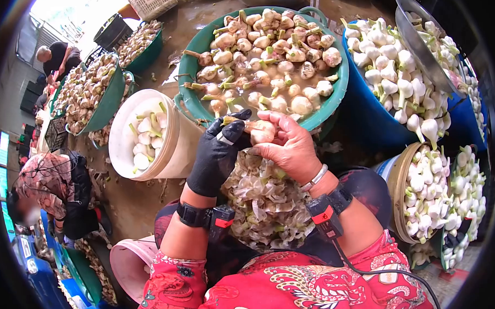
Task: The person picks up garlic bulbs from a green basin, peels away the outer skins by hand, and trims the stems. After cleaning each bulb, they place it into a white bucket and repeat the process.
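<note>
Between my two hands is a garlic bulb (262, 131) with brownish-pink skin, its stem pointing left. My left hand (219, 155), in a black glove, is closed round the stem end; a small whitish piece shows at its fingers, too small to name. Bare and wearing a bracelet, my right hand (292, 146) grips the bulb from the right with thumb and fingers. Just beyond them stands a green tub (340, 88) of unpeeled garlic in murky water. Below my hands, a heap of garlic skins (265, 200) lies between my knees.
A white bucket (173, 136) with several peeled bulbs stands left of my hands. To the right are a blue barrel (368, 109) and a cream bucket (400, 195), both full of white garlic. A pink bucket (126, 262) is at lower left. Two other people work further left.
</note>
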Tool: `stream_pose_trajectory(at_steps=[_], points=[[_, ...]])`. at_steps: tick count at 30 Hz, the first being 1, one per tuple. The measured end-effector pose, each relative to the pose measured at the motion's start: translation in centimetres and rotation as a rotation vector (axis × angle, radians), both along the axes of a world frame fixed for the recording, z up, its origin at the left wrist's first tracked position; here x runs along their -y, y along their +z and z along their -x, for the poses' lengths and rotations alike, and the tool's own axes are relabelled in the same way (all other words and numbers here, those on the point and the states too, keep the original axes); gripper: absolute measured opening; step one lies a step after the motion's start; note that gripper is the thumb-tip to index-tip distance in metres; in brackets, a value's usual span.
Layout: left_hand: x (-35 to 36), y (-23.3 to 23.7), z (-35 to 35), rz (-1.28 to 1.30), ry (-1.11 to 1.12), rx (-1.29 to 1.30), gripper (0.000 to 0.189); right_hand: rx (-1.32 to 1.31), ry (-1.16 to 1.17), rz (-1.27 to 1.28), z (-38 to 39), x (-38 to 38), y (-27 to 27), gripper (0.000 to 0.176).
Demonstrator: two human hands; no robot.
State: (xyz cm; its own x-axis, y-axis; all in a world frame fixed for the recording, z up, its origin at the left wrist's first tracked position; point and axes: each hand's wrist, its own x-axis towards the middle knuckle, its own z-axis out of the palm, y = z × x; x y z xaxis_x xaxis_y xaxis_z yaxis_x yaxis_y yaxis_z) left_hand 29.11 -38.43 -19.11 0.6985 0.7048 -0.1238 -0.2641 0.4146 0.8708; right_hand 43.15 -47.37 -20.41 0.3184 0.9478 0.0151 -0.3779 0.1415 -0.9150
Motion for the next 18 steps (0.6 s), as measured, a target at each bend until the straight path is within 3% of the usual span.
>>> stream_pose_trajectory(at_steps=[5, 7, 9, 12, 14, 18], points=[[0.2, 0.4, -0.2, 0.020, 0.004, -0.024, 0.035, -0.097, 0.033, 0.056, -0.6, -0.1, -1.1, 0.051], [0.3, 0.3, 0.0, 0.078, -0.020, 0.024, 0.035, -0.436, 0.072, 0.058, -1.0, -0.1, -0.7, 0.047], [0.2, -0.3, 0.4, -0.002, 0.015, 0.036, 0.032, -0.487, 0.082, 0.037, -1.2, -0.2, -0.9, 0.045], [0.5, 0.1, 0.1, -0.021, 0.025, 0.002, 0.032, -0.360, -0.008, 0.037, -0.9, 0.0, -1.2, 0.047], [0.6, 0.8, -0.2, -0.019, 0.024, -0.011, 0.033, -0.136, -0.051, 0.059, -0.7, 0.1, -0.8, 0.052], [0.6, 0.8, -0.6, -0.020, 0.040, -0.094, 0.036, 0.011, -0.028, -0.013, -0.2, 0.3, -1.1, 0.057]])
